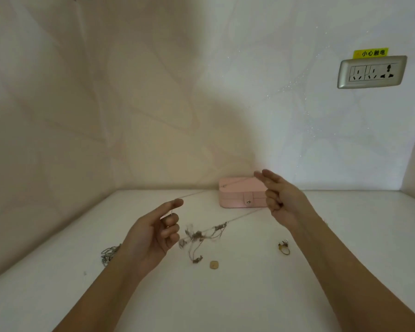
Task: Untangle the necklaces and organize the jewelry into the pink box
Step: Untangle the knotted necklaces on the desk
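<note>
A thin silver necklace chain (197,193) is stretched taut above the white table. My left hand (157,232) pinches one end between thumb and forefinger. My right hand (279,200) holds the chain further right, two fingers straight and the others curled round it. From the right hand a second strand (246,214) runs down to a tangled clump of chains (199,236) that hangs between the hands, blurred. The pink box (237,195) stands shut at the back against the wall, partly behind my right hand.
A gold ring with a small charm (284,247) lies at the right. A small gold square piece (214,264) lies near the middle. A heavier silver chain (109,252) sits at the left, partly behind my left wrist. A wall socket (371,72) is up on the right.
</note>
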